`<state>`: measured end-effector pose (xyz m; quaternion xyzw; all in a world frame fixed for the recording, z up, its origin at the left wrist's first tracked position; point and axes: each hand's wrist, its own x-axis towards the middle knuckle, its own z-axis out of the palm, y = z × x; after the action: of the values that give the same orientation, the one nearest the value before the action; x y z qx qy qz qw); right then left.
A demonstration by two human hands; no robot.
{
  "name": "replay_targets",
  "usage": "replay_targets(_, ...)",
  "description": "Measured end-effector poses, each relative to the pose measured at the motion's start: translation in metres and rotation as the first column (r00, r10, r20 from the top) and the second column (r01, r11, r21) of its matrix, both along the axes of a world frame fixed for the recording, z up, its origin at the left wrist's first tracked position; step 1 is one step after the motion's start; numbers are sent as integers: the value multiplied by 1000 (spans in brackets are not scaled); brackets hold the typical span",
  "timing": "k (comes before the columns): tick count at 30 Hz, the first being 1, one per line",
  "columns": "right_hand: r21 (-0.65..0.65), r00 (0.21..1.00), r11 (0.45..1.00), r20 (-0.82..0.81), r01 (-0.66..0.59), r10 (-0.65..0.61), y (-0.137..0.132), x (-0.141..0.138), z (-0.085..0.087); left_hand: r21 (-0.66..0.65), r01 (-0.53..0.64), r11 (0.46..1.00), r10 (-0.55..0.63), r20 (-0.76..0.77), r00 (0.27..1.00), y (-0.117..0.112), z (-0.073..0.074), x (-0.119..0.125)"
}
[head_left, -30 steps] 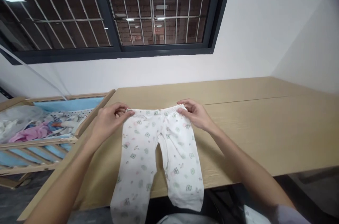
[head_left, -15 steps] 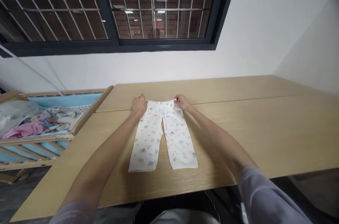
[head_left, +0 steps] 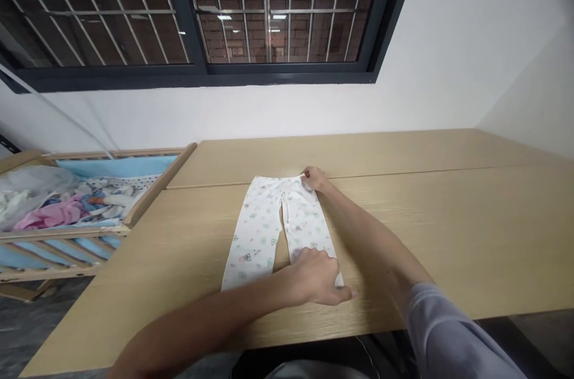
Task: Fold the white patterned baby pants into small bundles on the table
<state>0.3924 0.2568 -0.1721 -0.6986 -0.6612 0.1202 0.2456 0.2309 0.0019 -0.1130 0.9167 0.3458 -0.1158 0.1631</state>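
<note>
White baby trousers with a pale green print [head_left: 264,229] lie flat on a light wood-grain table [head_left: 448,235], just right of frame centre, with the waistband [head_left: 280,179] toward the far wall and the two cuffs toward the near table edge. Their long axis runs almost straight up and down the frame, from the waistband down through the crotch, and the legs part slightly as they near the person. The person's right hand [head_left: 315,178], in a lavender sleeve [head_left: 448,331], is at the waistband's right corner, its fingers [head_left: 308,174] apparently pinching the fabric, though the hold is small and hard to read. The left hand [head_left: 313,277] reaches across the body to the leg on the right of the frame, its fingers curled over the cuff [head_left: 338,279] in what looks like a grasp; the thumb is hidden. The left forearm lies just over the other leg's lower end, near its cuff. A firm pinch at both ends, with the fabric drawn straight along the leg and kept flat to the table, would likely keep the leg from twisting. A wooden crib [head_left: 161,185] holding a pink garment [head_left: 56,214] sits at the left of the frame.
</note>
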Motion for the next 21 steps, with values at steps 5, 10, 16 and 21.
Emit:
replay_targets(5, -31, 1000, 999, -3, 24, -24, -2, -2, 2, -48, -3, 999, 4, 29, 1000, 4, 3, -4)
replay_targets(10, -44, 999, 998, -33, 35, -37, -9, -6, 13, -110, -19, 994, 34, 129, 991, 2, 11, -14)
replay_targets(16, -76, 992, 997, -125, -8, -2, -11, -18, 52, -335, -88, 938, 241, 450, 860, -9, 21, -48)
replay_targets(21, -51, 982, 995, -176, -83, 73, -2, -55, 85, -348, -281, 894, 436, 537, 722, -27, 39, -95)
